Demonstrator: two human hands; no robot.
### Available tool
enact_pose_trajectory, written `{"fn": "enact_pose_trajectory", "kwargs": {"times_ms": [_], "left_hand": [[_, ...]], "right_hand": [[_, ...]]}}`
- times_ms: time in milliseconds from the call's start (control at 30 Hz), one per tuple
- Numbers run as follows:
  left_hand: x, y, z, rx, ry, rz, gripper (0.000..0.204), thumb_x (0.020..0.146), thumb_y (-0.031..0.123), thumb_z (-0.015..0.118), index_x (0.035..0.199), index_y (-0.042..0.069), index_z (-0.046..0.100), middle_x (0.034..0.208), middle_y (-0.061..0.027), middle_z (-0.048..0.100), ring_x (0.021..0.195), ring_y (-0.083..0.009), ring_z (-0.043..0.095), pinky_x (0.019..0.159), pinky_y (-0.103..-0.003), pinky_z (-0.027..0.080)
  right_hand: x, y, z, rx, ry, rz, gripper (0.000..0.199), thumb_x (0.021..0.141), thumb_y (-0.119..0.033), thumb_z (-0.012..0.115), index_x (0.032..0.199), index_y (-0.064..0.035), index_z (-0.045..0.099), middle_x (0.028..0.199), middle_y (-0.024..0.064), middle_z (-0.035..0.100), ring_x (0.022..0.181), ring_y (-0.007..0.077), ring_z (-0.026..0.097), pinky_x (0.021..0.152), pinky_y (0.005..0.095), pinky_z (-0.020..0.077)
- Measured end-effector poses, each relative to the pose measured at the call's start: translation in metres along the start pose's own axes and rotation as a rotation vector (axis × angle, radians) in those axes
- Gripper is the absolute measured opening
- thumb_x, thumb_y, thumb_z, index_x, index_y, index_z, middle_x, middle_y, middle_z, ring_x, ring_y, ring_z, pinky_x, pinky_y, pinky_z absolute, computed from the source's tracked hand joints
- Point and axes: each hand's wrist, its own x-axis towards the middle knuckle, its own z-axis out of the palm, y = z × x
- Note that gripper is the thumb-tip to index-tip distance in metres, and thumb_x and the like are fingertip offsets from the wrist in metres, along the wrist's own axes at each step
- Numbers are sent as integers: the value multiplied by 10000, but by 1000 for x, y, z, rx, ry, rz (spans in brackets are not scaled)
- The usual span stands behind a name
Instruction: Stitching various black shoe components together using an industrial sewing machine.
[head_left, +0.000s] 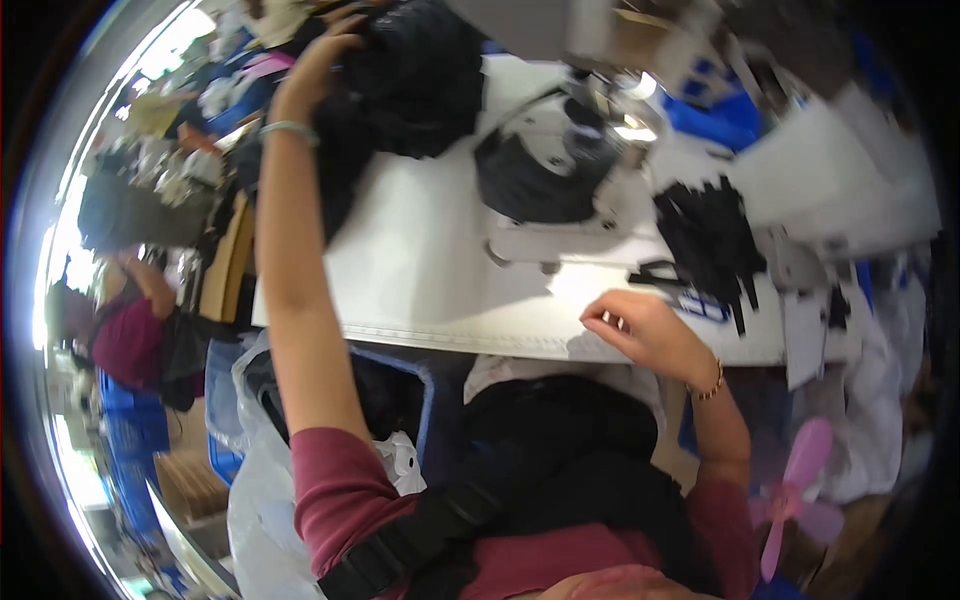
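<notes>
My left arm stretches to the far left of the white table, where my left hand touches a large heap of black cloth. Its fingers lie at the cloth's edge, blurred, so their grip cannot be made out. Close to the table's front edge hovers my right hand, fingers curled in toward the thumb, with nothing visible in them. Between the hands, a black curved fabric piece lies at a sewing machine. Right of it are a bunch of black straps and a small blue-handled tool, perhaps thread snips.
A blue crate with a plastic bag stands below the table's left front. At lower right is a pink fan. White sheets and a blue item lie at the right. Another person sits far left.
</notes>
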Motion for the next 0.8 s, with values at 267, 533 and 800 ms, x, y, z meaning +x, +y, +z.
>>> {"fn": "enact_pose_trajectory", "kwargs": {"times_ms": [267, 533, 800], "left_hand": [[-53, 32, 41, 52, 492, 722, 282, 799, -32, 453, 1035, -44, 606, 1113, -141, 604, 1039, -227, 565, 920, -306, 422], [-218, 12, 199, 592, -447, 841, 342, 671, -12, 634, 999, 50, 563, 864, -75, 584, 762, -239, 600, 658, -301, 486], [-217, -13, 310, 435, -436, 581, 323, 835, 223, 628, 1021, -14, 509, 931, -142, 515, 820, -304, 588, 646, -382, 501]], "right_hand": [[-60, 33, -45, -224, -51, 250, 129, 818, -122, 602, 850, 3, 602, 791, 115, 600, 706, 231, 594, 640, 287, 463], [-31, 66, -47, -519, 334, 81, 126, 778, -107, 638, 834, -9, 581, 838, 92, 557, 714, 280, 581, 618, 342, 470], [-23, 63, -54, -593, 237, 47, 129, 765, -105, 648, 792, -21, 555, 797, 92, 548, 678, 280, 578, 593, 352, 464]]}}
